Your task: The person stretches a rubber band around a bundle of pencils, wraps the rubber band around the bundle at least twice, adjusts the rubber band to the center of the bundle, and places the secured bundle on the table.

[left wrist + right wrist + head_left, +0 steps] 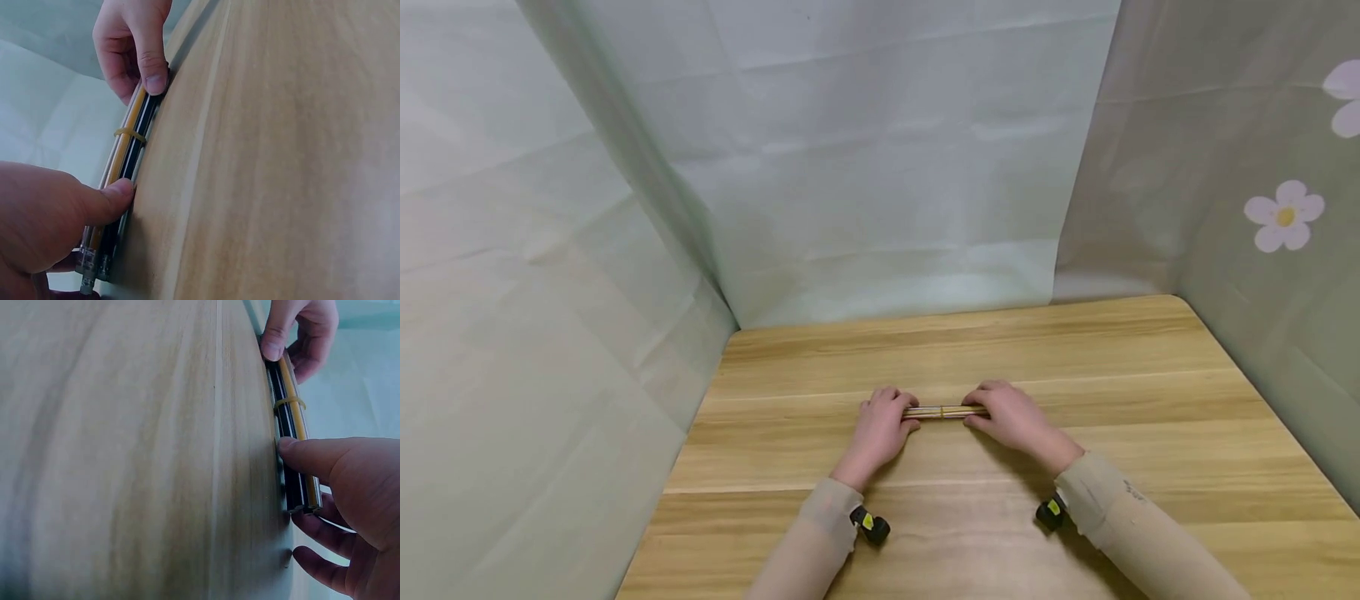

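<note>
A thin bundle of pens [951, 412], yellow, black and pale, lies left to right low over the table. Round its middle runs a tan rubber band [129, 134]. My left hand [880, 427] holds the left end between thumb and fingers, and clear pen ends [89, 270] stick out past that thumb in the left wrist view. At the other end my right hand [1013, 419] pinches the bundle, its thumb on the near side. The right wrist view shows dark, blunt ends of the bundle [304, 509] beside the right fingers.
The wood-grain table [970, 533] has a rounded far right corner. Pale cloth [887, 183] hangs behind it and along both sides, with white flowers [1285, 217] on the right. Each sleeve cuff carries a small black wrist camera [871, 527].
</note>
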`<control>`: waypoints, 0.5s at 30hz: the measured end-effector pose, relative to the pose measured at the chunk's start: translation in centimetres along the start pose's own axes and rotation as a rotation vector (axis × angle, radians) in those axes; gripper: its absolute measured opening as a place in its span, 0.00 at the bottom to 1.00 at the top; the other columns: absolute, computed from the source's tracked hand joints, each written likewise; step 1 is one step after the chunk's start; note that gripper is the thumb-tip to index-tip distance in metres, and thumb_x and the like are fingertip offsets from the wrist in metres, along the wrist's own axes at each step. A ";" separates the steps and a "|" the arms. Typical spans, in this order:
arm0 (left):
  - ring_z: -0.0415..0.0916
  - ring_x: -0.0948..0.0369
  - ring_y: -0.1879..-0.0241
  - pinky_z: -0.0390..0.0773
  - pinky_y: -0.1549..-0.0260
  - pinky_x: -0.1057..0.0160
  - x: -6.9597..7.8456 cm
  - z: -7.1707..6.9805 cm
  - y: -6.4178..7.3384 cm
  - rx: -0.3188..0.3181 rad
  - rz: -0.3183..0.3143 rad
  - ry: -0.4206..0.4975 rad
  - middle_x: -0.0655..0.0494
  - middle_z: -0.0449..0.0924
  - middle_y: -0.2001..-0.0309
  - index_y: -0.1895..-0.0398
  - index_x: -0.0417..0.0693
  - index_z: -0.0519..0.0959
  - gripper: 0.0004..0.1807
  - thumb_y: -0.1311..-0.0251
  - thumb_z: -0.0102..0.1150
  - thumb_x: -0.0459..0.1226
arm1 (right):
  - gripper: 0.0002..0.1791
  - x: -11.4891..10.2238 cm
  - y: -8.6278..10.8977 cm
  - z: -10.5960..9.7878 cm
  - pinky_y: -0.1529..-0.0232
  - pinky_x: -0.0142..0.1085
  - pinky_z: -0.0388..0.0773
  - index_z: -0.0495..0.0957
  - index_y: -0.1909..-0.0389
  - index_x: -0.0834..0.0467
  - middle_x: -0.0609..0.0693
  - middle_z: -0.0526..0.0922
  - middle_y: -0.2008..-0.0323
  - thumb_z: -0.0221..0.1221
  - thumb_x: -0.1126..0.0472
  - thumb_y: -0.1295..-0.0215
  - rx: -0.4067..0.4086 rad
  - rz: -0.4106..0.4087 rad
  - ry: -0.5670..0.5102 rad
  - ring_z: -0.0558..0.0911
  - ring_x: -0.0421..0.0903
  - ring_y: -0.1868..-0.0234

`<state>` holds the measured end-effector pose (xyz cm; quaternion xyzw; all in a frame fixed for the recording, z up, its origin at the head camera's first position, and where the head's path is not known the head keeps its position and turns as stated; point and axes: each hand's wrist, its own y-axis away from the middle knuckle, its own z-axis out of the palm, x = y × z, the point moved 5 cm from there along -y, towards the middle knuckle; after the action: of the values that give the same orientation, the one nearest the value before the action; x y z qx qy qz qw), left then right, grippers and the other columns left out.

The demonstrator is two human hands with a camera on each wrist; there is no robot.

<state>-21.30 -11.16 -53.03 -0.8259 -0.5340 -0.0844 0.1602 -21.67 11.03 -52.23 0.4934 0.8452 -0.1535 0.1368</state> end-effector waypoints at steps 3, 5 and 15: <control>0.76 0.52 0.48 0.76 0.54 0.48 -0.3 0.0 0.1 0.003 -0.002 -0.011 0.54 0.81 0.50 0.44 0.54 0.85 0.17 0.32 0.73 0.46 | 0.15 -0.1 0.0 0.0 0.42 0.56 0.80 0.88 0.46 0.53 0.53 0.86 0.48 0.72 0.54 0.30 -0.001 -0.001 0.007 0.83 0.57 0.44; 0.76 0.52 0.48 0.75 0.54 0.48 -0.4 0.1 0.2 0.005 -0.005 -0.014 0.54 0.81 0.51 0.43 0.54 0.85 0.18 0.32 0.74 0.46 | 0.16 -0.1 0.0 0.1 0.42 0.57 0.79 0.88 0.45 0.54 0.54 0.86 0.48 0.72 0.54 0.30 -0.004 -0.005 0.011 0.83 0.58 0.44; 0.71 0.46 0.34 0.71 0.40 0.39 -1.7 -0.8 1.2 -0.063 0.060 0.085 0.45 0.74 0.35 0.25 0.46 0.72 0.34 0.28 0.69 0.49 | 0.26 0.6 1.0 -0.4 0.41 0.55 0.79 0.83 0.36 0.57 0.54 0.84 0.46 0.72 0.51 0.31 -0.009 -0.044 -0.062 0.82 0.56 0.45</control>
<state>-20.88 -13.38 -52.98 -0.8418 -0.4989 -0.1314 0.1588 -21.10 12.12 -52.24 0.4690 0.8519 -0.1679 0.1616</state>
